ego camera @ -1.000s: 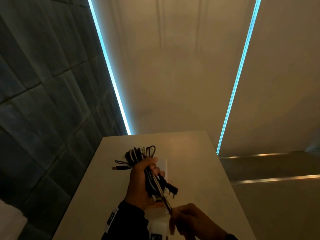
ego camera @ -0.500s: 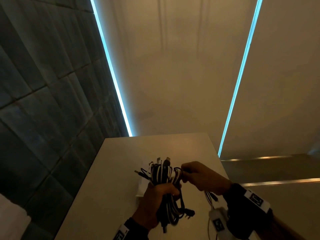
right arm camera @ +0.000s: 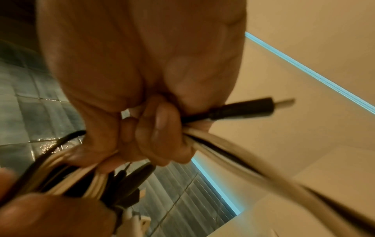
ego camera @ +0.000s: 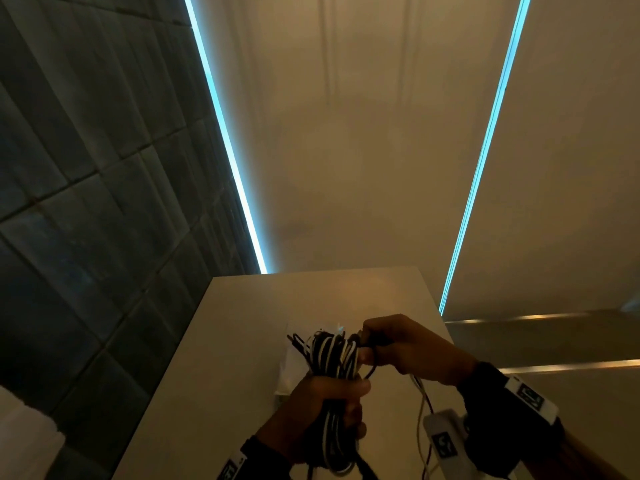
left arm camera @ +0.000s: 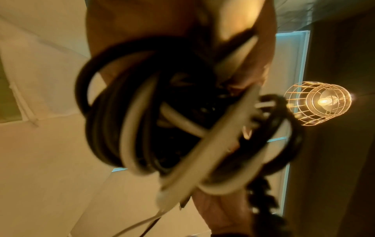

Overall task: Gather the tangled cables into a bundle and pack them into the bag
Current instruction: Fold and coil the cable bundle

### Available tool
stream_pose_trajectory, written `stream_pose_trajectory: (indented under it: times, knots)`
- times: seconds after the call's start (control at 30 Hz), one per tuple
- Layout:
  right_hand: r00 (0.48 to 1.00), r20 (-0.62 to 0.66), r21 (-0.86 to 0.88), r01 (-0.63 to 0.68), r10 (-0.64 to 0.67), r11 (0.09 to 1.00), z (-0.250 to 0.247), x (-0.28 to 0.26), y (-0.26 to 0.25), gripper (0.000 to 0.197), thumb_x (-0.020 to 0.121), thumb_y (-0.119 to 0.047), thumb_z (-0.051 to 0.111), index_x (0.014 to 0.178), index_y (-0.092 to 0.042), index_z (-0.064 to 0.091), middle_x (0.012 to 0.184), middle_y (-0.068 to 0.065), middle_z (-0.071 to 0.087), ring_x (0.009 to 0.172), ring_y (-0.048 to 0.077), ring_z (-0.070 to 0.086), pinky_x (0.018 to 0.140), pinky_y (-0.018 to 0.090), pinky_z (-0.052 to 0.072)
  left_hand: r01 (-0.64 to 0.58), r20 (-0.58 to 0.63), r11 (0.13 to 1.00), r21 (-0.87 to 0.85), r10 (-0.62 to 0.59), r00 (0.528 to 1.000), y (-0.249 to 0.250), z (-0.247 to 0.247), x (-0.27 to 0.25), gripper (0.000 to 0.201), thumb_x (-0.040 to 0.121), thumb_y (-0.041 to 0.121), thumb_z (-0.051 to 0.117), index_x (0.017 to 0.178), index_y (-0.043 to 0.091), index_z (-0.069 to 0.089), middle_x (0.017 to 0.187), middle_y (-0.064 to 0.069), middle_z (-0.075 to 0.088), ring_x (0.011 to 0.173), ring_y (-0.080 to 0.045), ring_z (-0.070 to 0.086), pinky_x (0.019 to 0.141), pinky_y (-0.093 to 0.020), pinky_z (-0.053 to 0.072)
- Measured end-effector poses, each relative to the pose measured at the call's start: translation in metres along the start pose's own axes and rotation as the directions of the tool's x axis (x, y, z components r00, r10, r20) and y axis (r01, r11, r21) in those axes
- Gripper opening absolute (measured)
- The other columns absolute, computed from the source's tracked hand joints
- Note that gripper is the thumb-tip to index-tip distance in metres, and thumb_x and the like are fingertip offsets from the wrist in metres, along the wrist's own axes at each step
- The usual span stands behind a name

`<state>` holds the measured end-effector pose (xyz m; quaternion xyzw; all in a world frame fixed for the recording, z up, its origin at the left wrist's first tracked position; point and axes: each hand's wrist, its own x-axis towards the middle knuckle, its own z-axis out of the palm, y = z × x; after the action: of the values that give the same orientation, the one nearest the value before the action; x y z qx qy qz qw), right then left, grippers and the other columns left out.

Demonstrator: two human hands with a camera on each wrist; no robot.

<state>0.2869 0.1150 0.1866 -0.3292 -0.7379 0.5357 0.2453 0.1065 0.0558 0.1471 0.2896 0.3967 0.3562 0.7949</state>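
Note:
My left hand (ego camera: 329, 407) grips a thick bundle of black and white cables (ego camera: 334, 358) upright above the table (ego camera: 242, 341). The same cable bundle (left arm camera: 154, 121) fills the left wrist view as blurred loops. My right hand (ego camera: 391, 344) pinches loose cable ends beside the bundle's top. Its fingers (right arm camera: 160, 128) curl round a black cable with a plug (right arm camera: 243, 109) and pale cable strands (right arm camera: 233, 154). Loose strands (ego camera: 420, 396) hang below the right hand. A pale flat bag (ego camera: 289, 372) lies on the table behind the bundle, mostly hidden.
The light table runs to a far edge (ego camera: 311, 271) against a beige wall with two cyan light strips (ego camera: 228, 147). A dark tiled wall (ego camera: 86, 202) stands on the left. A caged lamp (left arm camera: 318, 104) glows in the left wrist view.
My right hand rose from the near table edge to the bundle's top and took hold of loose cable ends. The left hand drew the bundle nearer and lower in view.

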Motion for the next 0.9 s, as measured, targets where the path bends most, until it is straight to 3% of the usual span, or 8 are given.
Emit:
stream_pose_trajectory:
  times: [0.13, 0.33, 0.43, 0.5, 0.57, 0.67, 0.77, 0.9]
  knots:
    - [0.999, 0.026, -0.046, -0.021, 0.022, 0.999, -0.009, -0.003, 0.003, 0.022, 0.089, -0.021, 0.065, 0.082, 0.0, 0.063, 0.063, 0.009, 0.047, 0.047, 0.01, 0.035, 0.043, 0.017, 0.032, -0.014, 0.062, 1.0, 0.015, 0.013, 0.998, 0.001, -0.008, -0.002, 0.031, 0.064, 0.01, 0.081, 0.078, 0.003, 0.054, 0.058, -0.01, 0.043, 0.054, -0.022, 0.045, 0.057, -0.034, 0.046]
    - [0.976, 0.084, -0.012, -0.2, 0.2, 0.98, -0.035, -0.024, 0.008, 0.026, 0.097, -0.02, 0.054, 0.093, 0.001, 0.069, 0.06, 0.0, 0.045, 0.047, 0.01, 0.031, 0.043, 0.019, 0.028, -0.023, -0.091, 0.99, 0.141, 0.037, 0.995, 0.001, -0.028, -0.003, 0.029, 0.067, 0.002, 0.078, 0.094, -0.004, 0.067, 0.084, -0.023, 0.054, 0.069, -0.028, 0.053, 0.051, -0.03, 0.048]
    - [0.958, 0.063, -0.013, -0.281, 0.281, 0.96, -0.041, -0.033, 0.016, 0.025, 0.097, -0.02, 0.054, 0.098, -0.004, 0.073, 0.061, -0.002, 0.048, 0.047, 0.009, 0.031, 0.043, 0.02, 0.025, -0.124, -0.214, 0.988, 0.087, 0.14, 0.967, -0.002, -0.028, -0.001, 0.009, 0.067, -0.004, 0.074, 0.072, -0.003, 0.066, 0.055, -0.014, 0.05, 0.047, -0.024, 0.05, 0.047, -0.03, 0.046]
    - [0.949, -0.037, -0.012, -0.314, 0.313, 0.949, -0.032, -0.035, 0.019, 0.024, 0.096, -0.022, 0.055, 0.092, -0.01, 0.075, 0.058, -0.005, 0.05, 0.046, 0.006, 0.034, 0.043, 0.02, 0.027, -0.176, -0.301, 0.984, 0.018, 0.173, 0.938, -0.003, -0.021, 0.0, 0.015, 0.066, 0.001, 0.071, 0.055, 0.001, 0.06, 0.046, -0.011, 0.044, 0.038, -0.023, 0.048, 0.049, -0.033, 0.048]
    - [0.922, -0.302, -0.088, -0.28, 0.242, 0.956, -0.013, -0.032, 0.016, 0.03, 0.095, -0.024, 0.056, 0.072, -0.014, 0.072, 0.048, -0.01, 0.049, 0.042, 0.002, 0.035, 0.045, 0.019, 0.029, -0.219, -0.364, 0.975, -0.03, 0.193, 0.911, -0.007, -0.017, 0.006, 0.026, 0.07, 0.009, 0.072, 0.052, 0.002, 0.054, 0.046, -0.011, 0.043, 0.038, -0.024, 0.047, 0.05, -0.034, 0.046]
    - [0.783, -0.622, -0.249, -0.204, 0.005, 0.947, 0.027, -0.022, 0.001, 0.042, 0.094, -0.028, 0.056, 0.052, -0.027, 0.052, 0.043, -0.014, 0.049, 0.041, 0.002, 0.043, 0.049, 0.011, 0.032, -0.273, -0.401, 0.955, -0.113, 0.207, 0.892, -0.013, -0.008, 0.016, 0.034, 0.069, 0.025, 0.078, 0.062, 0.003, 0.053, 0.053, -0.013, 0.043, 0.048, -0.026, 0.045, 0.057, -0.038, 0.042]
    - [0.744, -0.636, -0.412, -0.107, -0.202, 0.905, 0.066, -0.011, -0.004, 0.029, 0.095, -0.025, 0.055, 0.067, -0.024, 0.063, 0.053, -0.018, 0.046, 0.05, -0.004, 0.044, 0.055, 0.007, 0.033, -0.3, -0.385, 0.927, -0.226, 0.198, 0.901, -0.017, 0.002, 0.021, 0.03, 0.068, 0.029, 0.073, 0.076, 0.003, 0.061, 0.06, -0.014, 0.054, 0.052, -0.027, 0.055, 0.052, -0.036, 0.049]
    - [0.801, -0.553, -0.469, -0.069, -0.231, 0.88, 0.092, -0.001, 0.005, 0.024, 0.095, -0.03, 0.046, 0.091, -0.018, 0.067, 0.077, -0.005, 0.059, 0.067, 0.006, 0.051, 0.06, 0.011, 0.037, -0.248, -0.192, 0.827, -0.505, 0.172, 0.966, -0.017, 0.011, 0.017, 0.071, 0.042, 0.027, 0.096, 0.105, 0.003, 0.072, 0.096, -0.021, 0.071, 0.083, -0.035, 0.072, 0.062, -0.041, 0.059]
